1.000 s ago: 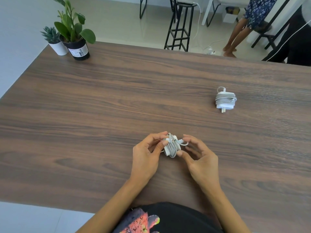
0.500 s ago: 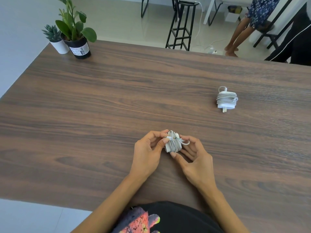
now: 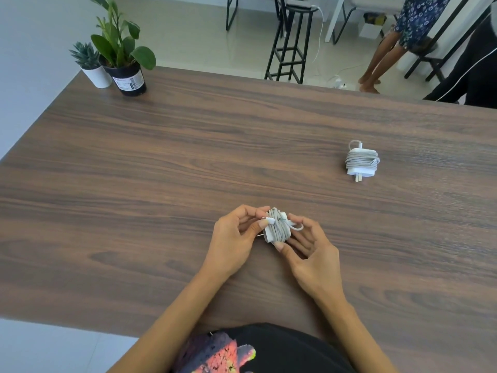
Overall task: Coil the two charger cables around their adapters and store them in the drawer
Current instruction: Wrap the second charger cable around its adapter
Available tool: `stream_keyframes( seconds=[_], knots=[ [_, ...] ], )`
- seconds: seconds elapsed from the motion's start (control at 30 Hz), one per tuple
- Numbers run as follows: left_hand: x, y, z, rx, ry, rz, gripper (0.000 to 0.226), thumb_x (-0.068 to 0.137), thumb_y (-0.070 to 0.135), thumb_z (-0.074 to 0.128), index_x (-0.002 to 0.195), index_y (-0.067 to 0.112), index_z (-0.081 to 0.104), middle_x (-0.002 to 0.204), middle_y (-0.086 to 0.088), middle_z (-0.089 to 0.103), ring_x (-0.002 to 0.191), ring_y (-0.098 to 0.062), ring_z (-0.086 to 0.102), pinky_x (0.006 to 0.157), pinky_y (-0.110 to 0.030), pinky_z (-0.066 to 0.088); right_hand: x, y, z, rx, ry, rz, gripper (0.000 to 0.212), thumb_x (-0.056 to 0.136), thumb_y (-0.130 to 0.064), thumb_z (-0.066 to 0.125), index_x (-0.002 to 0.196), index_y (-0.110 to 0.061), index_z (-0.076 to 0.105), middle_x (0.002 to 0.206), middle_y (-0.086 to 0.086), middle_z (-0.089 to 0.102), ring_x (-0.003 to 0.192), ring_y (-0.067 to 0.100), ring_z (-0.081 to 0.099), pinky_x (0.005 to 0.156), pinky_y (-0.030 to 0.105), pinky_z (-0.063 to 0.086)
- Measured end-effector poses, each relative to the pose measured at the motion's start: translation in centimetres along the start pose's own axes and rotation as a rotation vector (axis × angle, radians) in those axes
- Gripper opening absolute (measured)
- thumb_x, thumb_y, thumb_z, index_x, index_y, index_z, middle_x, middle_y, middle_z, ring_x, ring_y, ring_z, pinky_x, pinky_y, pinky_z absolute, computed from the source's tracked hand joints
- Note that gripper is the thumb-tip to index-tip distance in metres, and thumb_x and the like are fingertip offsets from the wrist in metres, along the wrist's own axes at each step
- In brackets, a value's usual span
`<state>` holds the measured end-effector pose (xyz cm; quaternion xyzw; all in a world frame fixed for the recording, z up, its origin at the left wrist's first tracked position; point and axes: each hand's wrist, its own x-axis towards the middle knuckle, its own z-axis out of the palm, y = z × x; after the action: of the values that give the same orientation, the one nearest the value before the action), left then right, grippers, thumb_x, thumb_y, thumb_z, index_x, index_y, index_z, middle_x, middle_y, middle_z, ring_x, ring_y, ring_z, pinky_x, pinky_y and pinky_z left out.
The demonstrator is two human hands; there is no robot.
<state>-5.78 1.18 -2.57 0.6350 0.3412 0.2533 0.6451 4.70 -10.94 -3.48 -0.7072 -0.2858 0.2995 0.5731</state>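
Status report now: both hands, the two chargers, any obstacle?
Left hand and right hand both grip near charger, cable wound, end still loose. Second charger coiled, lying apart on table. No drawer in view; nothing in the way.

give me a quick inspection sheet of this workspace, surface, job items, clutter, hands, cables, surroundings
surface: dark wood-grain table; no drawer in view.
job's things: second charger held just above the table between both hands; finished charger lies alone at the right, prongs toward the person.
clutter: leafy plant in a black pot and small succulent in a white pot, side by side at the far left corner.
hands: left hand pinches the cable's plug tip at the bundle; right hand grips the bundle's other side.
cables: both wound round their adapters; a short loop sticks out of each.
surroundings: tiled floor, black stool, a white cord on the floor, two people standing beyond the far edge.
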Motion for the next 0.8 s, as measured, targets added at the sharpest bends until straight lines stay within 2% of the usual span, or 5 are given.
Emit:
stream_keyframes(
  seconds=[0.23,0.47,0.57,0.63,0.8],
  knots=[
    [-0.3,0.0,0.1,-0.009,0.009,0.011,0.014,0.087,0.005,0.063,0.101,0.009,0.066,0.112,0.006,0.068,0.104,-0.001,0.064,0.086,-0.013,0.049,0.1,0.1,0.0,-0.11,0.011,-0.092,0.058,0.077,-0.001,0.073,0.126,-0.022,0.051,0.119,-0.01,0.065,0.107,0.006,0.064,0.094,0.025,0.051],
    [-0.6,-0.1,-0.4,0.083,0.056,0.037,0.016,0.086,0.007,0.065,0.097,0.018,0.066,0.104,0.011,0.07,0.098,0.003,0.065,0.087,-0.013,0.049,0.3,0.2,0.2,-0.197,0.021,-0.154,0.064,0.082,-0.005,0.069,0.134,-0.034,0.046,0.132,-0.007,0.058,0.115,0.004,0.059,0.097,0.018,0.046],
    [-0.7,-0.3,-1.1,0.185,0.065,0.059,0.022,0.085,0.009,0.067,0.101,0.023,0.064,0.103,0.014,0.069,0.098,0.004,0.065,0.084,-0.011,0.048,0.5,0.4,0.2,-0.271,0.017,-0.205,0.062,0.085,-0.004,0.065,0.135,-0.034,0.045,0.137,-0.015,0.052,0.126,0.008,0.051,0.103,0.022,0.042],
    [-0.4,-0.4,-1.7,0.242,0.013,0.053,0.036,0.083,0.006,0.068,0.115,0.022,0.059,0.114,0.014,0.064,0.108,0.0,0.061,0.088,-0.013,0.048,0.8,0.4,0.1,-0.32,0.015,-0.235,0.061,0.086,-0.001,0.062,0.135,-0.033,0.047,0.138,-0.016,0.05,0.129,0.006,0.047,0.107,0.023,0.038],
    [1.1,-0.1,-2.2,0.361,-0.225,0.057,0.071,0.082,0.001,0.068,0.14,0.025,0.037,0.139,0.01,0.047,0.125,-0.001,0.045,0.105,-0.016,0.037,0.9,0.1,0.2,-0.335,0.012,-0.246,0.057,0.088,0.001,0.059,0.137,-0.025,0.046,0.135,-0.013,0.053,0.125,-0.004,0.048,0.102,0.009,0.034]
  ],
)
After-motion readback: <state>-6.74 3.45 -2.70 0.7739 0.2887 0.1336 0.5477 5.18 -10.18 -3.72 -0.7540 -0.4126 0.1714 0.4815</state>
